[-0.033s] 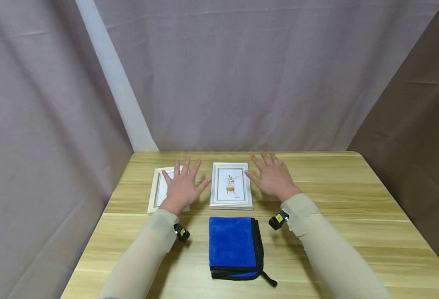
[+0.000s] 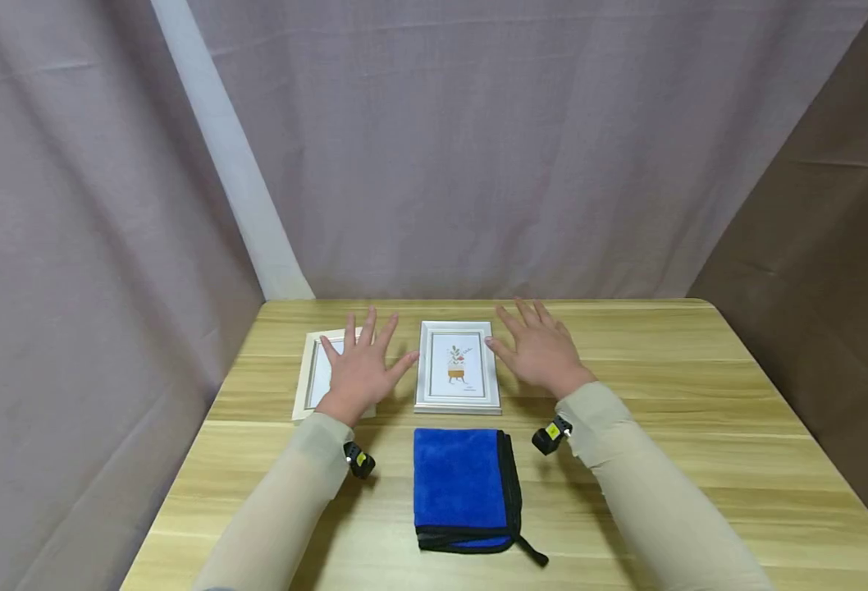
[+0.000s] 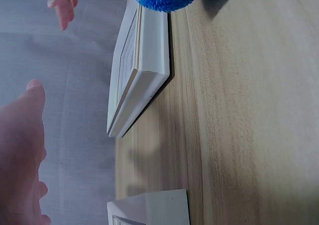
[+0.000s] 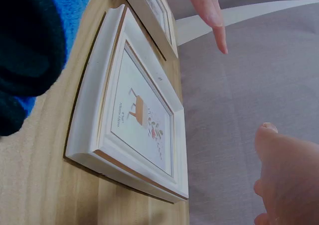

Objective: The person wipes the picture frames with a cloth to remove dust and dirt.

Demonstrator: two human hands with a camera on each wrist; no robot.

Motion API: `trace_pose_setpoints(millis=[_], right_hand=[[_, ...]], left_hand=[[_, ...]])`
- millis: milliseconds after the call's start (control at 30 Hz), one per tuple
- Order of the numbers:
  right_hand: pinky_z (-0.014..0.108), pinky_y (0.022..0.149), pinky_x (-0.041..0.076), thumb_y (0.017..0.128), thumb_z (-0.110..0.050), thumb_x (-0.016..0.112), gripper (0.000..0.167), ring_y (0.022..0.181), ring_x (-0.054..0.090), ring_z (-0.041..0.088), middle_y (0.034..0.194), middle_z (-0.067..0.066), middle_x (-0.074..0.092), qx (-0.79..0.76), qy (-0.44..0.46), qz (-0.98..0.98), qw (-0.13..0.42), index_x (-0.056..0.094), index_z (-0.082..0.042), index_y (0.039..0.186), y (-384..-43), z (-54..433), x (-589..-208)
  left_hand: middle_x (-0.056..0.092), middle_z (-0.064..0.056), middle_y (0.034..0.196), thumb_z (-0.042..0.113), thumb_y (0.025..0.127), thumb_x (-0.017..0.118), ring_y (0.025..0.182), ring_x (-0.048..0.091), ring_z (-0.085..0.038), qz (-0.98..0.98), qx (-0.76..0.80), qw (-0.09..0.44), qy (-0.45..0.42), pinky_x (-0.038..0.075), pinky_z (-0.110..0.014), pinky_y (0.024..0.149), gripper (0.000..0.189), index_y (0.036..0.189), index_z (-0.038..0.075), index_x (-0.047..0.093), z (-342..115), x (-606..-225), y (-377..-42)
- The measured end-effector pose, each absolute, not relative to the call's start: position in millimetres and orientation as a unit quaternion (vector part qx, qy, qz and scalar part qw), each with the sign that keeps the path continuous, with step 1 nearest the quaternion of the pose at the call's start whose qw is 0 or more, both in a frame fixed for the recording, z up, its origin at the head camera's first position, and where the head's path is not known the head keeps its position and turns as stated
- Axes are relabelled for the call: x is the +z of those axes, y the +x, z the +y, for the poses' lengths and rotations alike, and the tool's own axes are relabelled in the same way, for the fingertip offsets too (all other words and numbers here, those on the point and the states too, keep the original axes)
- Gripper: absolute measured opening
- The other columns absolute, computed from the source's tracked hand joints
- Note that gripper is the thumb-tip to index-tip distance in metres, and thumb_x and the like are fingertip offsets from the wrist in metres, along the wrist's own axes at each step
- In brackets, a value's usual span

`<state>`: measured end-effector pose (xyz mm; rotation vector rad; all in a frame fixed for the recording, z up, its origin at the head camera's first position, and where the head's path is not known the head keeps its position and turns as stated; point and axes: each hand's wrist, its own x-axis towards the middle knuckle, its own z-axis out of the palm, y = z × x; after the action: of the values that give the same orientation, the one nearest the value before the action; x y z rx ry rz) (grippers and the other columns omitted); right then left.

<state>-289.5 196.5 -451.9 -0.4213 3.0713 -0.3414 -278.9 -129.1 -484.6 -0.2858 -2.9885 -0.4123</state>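
Note:
A white-silver picture frame (image 2: 458, 406) with a potted-plant print lies face up on the wooden table. Left of it lies a cream picture frame (image 2: 303, 386), partly covered from the head view by my left hand (image 2: 360, 373). That hand hovers with its fingers spread, holding nothing. My right hand (image 2: 545, 353) floats just right of the white-silver frame, fingers also straight and apart. Both wrist views show a gap between the hands and the frames: the left hand (image 3: 20, 150) and the right hand (image 4: 294, 175) are in the air.
Nearer the body, a folded blue cloth (image 2: 458, 476) with black edging and a loop lies below the white-silver frame. Grey curtain (image 2: 434, 148) hangs behind the table (image 2: 670, 394), and a brown one (image 2: 833, 246) at the right. Each wrist carries a small black camera.

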Motion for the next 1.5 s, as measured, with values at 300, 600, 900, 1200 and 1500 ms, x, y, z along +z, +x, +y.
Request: trace_pose_setpoints(millis=[300, 600, 900, 1200, 1500], right_hand=[[0.074, 0.116, 0.038, 0.113, -0.067, 0.042, 0.081, 0.156, 0.037, 0.050, 0.171, 0.026, 0.040, -0.125, -0.146, 0.981, -0.025, 0.041, -0.011, 0.170, -281, 197, -446], [0.039, 0.073, 0.058, 0.105, -0.047, 0.073, 0.035, 0.077, 0.067, 0.010, 0.093, -0.006, 0.076, -0.197, -0.253, 0.946, 0.047, 0.080, -0.013, 0.110, -240, 195, -459], [0.039, 0.076, 0.057, 0.102, -0.056, 0.076, 0.041, 0.082, 0.065, 0.009, 0.097, -0.010, 0.074, -0.169, -0.292, 0.937, 0.091, 0.079, -0.017, 0.112, -218, 182, -485], [0.035, 0.074, 0.049, 0.097, -0.048, 0.084, 0.031, 0.077, 0.055, 0.010, 0.088, -0.015, 0.065, -0.178, -0.286, 0.935, 0.107, 0.078, -0.019, 0.105, -208, 181, -493], [0.035, 0.076, 0.049, 0.103, -0.029, 0.082, 0.009, 0.081, 0.057, 0.011, 0.090, -0.015, 0.066, -0.243, -0.299, 0.917, 0.100, 0.076, -0.022, 0.101, -207, 191, -492]], left_hand=[[0.032, -0.013, 0.178, 0.071, 0.110, 0.046, 0.160, 0.034, -0.042, -0.952, -0.263, 0.061, -0.146, 0.030, -0.071, 0.123, 0.082, 0.173, 0.020, 0.037, -125, -489, -276], [0.069, -0.015, 0.134, 0.041, 0.110, 0.070, 0.091, 0.068, -0.016, -0.931, -0.312, 0.028, -0.187, 0.059, -0.040, 0.084, 0.058, 0.156, 0.008, 0.061, -115, -507, -263], [0.066, -0.014, 0.144, 0.038, 0.107, 0.076, 0.099, 0.067, -0.020, -0.935, -0.307, 0.009, -0.178, 0.059, -0.042, 0.090, 0.061, 0.158, 0.008, 0.060, -114, -521, -260], [0.061, -0.015, 0.155, 0.037, 0.107, 0.075, 0.106, 0.068, -0.024, -0.933, -0.314, 0.002, -0.176, 0.058, -0.047, 0.100, 0.060, 0.159, 0.010, 0.059, -111, -522, -255], [0.044, -0.018, 0.171, 0.046, 0.110, 0.068, 0.155, 0.045, -0.041, -0.940, -0.287, -0.040, -0.180, 0.039, -0.059, 0.123, 0.070, 0.169, 0.016, 0.046, -106, -519, -262]])
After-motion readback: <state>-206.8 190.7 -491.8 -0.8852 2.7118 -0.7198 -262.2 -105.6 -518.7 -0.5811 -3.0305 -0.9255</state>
